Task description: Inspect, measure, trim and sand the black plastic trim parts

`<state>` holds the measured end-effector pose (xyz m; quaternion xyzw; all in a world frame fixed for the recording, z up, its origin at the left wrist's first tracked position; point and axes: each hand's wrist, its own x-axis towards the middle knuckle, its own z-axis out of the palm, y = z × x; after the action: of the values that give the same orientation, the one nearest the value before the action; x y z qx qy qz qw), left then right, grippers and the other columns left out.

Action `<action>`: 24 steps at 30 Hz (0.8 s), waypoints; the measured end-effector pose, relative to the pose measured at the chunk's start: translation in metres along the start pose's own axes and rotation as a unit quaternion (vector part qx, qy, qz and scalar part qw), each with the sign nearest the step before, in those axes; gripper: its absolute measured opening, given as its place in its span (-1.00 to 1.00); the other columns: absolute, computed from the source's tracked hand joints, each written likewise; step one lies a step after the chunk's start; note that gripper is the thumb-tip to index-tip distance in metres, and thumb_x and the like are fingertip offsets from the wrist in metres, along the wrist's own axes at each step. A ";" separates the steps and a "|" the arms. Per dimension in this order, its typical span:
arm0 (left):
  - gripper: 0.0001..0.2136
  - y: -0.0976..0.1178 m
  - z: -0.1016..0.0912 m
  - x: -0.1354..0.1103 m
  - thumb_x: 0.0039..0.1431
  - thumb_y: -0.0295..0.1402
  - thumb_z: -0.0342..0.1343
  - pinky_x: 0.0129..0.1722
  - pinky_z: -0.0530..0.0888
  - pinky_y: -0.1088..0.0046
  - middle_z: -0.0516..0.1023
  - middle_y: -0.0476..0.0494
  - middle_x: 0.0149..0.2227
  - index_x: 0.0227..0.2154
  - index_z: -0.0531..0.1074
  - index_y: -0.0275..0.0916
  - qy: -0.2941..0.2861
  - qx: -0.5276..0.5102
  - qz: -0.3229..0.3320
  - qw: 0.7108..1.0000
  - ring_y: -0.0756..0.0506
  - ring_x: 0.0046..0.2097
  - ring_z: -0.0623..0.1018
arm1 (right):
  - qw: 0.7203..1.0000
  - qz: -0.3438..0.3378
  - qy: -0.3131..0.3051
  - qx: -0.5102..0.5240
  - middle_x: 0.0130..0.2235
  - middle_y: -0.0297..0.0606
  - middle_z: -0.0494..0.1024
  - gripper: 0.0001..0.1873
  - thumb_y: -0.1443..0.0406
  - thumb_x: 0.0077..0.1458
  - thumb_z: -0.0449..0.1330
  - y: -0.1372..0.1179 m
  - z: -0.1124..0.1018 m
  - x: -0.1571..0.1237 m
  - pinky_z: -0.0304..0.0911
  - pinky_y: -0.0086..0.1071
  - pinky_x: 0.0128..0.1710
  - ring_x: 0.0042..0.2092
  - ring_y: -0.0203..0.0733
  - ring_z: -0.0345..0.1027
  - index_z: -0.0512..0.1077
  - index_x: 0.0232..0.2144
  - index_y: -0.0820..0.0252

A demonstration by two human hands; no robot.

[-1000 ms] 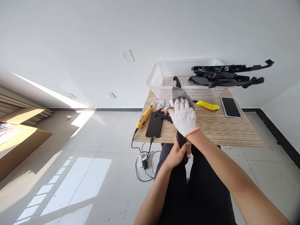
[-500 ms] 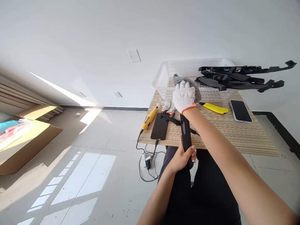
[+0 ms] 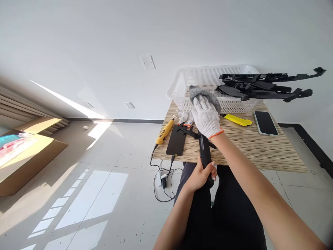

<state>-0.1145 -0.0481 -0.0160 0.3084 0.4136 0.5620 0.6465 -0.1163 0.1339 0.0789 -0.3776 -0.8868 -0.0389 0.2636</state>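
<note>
My bare left hand (image 3: 199, 176) is wrapped round the near end of a long black plastic part (image 3: 204, 149), just off the table's front edge. My right hand (image 3: 206, 116), in a white knit glove with an orange cuff, presses a grey cloth (image 3: 209, 95) over the part's far end, which is hidden beneath it. Under the black part lies a dark caliper (image 3: 191, 133). Left of that are a black phone (image 3: 176, 140) with a cable plugged in, a yellow rotary tool (image 3: 165, 133) and another white glove (image 3: 185, 117). A yellow utility knife (image 3: 238, 120) lies right of my gloved hand.
A white plastic basket (image 3: 178, 83) stands against the wall at the table's back, with several black plastic parts (image 3: 257, 88) jutting out rightward. Another phone (image 3: 265, 123) rests on the striped table (image 3: 273, 152). Cables and a charger (image 3: 163, 181) hang at the front left edge.
My gloved hand has turned slightly and its wrist has shifted right and nearer along the black part, fingers now flatter on the cloth. My left hand keeps its hold; the view moved a little.
</note>
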 end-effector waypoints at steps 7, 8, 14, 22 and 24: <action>-0.54 -0.010 -0.007 0.001 0.27 -0.14 0.17 -0.37 0.44 0.41 0.29 0.17 -0.48 0.07 0.08 -0.11 0.002 -0.008 0.023 1.000 0.04 -0.48 0.36 | 0.997 -0.038 -0.070 -0.023 0.36 0.07 0.25 -0.45 0.24 0.42 -0.17 -0.016 -0.025 -0.082 0.26 -0.08 0.14 0.32 0.14 0.15 0.26 0.31 0.37; -0.53 -0.012 -0.008 0.001 0.27 -0.14 0.16 -0.33 0.47 0.36 0.32 0.14 -0.48 0.10 0.10 -0.12 0.011 0.015 0.026 1.000 0.02 -0.46 0.40 | 0.995 -0.036 -0.089 -0.027 0.34 0.07 0.27 -0.46 0.25 0.42 -0.16 -0.019 -0.029 -0.093 0.28 -0.09 0.13 0.32 0.14 0.15 0.27 0.31 0.37; -0.38 -0.014 -0.014 -0.001 0.16 -0.16 0.25 0.30 0.23 -0.01 0.51 -0.36 0.11 0.24 0.26 -0.20 0.054 0.191 0.072 0.977 -0.34 0.27 0.39 | 0.980 -0.004 -0.182 -0.074 0.29 0.12 0.34 -0.51 0.30 0.39 -0.11 -0.037 -0.049 -0.140 0.38 -0.09 -0.04 0.26 0.15 0.25 0.35 0.25 0.32; -0.41 -0.002 -0.008 -0.002 0.22 -0.27 0.16 0.27 0.32 0.04 0.44 -0.34 0.25 0.31 0.26 -0.18 0.019 0.290 0.107 0.951 -0.40 0.32 0.35 | 0.970 0.096 -0.186 -0.123 0.18 0.16 0.47 -0.54 0.38 0.34 -0.08 -0.060 -0.047 -0.137 0.36 -0.05 -0.12 0.09 0.15 0.41 0.44 0.16 0.31; -0.40 0.000 -0.008 -0.002 0.22 -0.26 0.17 0.20 0.41 0.08 0.47 -0.33 0.23 0.31 0.25 -0.17 0.043 0.328 0.121 0.936 -0.39 0.28 0.40 | 0.971 0.112 -0.164 -0.135 0.20 0.14 0.45 -0.52 0.39 0.35 -0.10 -0.063 -0.044 -0.133 0.34 -0.03 -0.09 0.13 0.16 0.38 0.41 0.19 0.28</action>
<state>-0.1212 -0.0501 -0.0194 0.5268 0.5616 0.4819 0.4182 -0.0642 -0.0085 0.0586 -0.5081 -0.8564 -0.0661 0.0643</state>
